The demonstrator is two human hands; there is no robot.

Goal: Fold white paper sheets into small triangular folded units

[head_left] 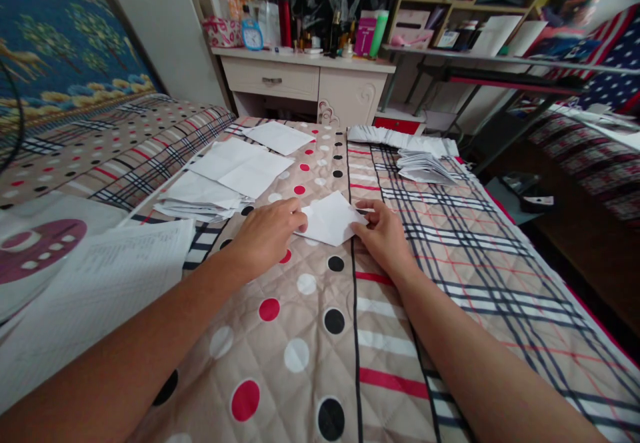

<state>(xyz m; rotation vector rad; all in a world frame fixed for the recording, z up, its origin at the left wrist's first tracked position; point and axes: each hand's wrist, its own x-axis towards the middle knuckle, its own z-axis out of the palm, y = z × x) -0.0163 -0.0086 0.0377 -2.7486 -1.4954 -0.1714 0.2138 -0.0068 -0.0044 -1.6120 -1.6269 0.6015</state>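
A small folded sheet of white paper (332,217) lies on the bedspread between my two hands, with one pointed corner toward the far side. My left hand (273,229) pinches its left corner between thumb and curled fingers. At the opposite corner, my right hand (380,229) grips the paper with thumb and fingertips. Left of it are a stack of white papers (200,197), a creased white sheet (243,163) and another sheet (278,137) beyond. Over on the right sits a pile of folded papers (425,166).
The patterned bedspread (310,329) covers the surface beneath my hands. Written pages (115,276) lie near my left forearm. A long white paper bundle (400,139) rests at the far edge. Behind stands a white dresser (270,76) with a blue clock (251,33) and bottles.
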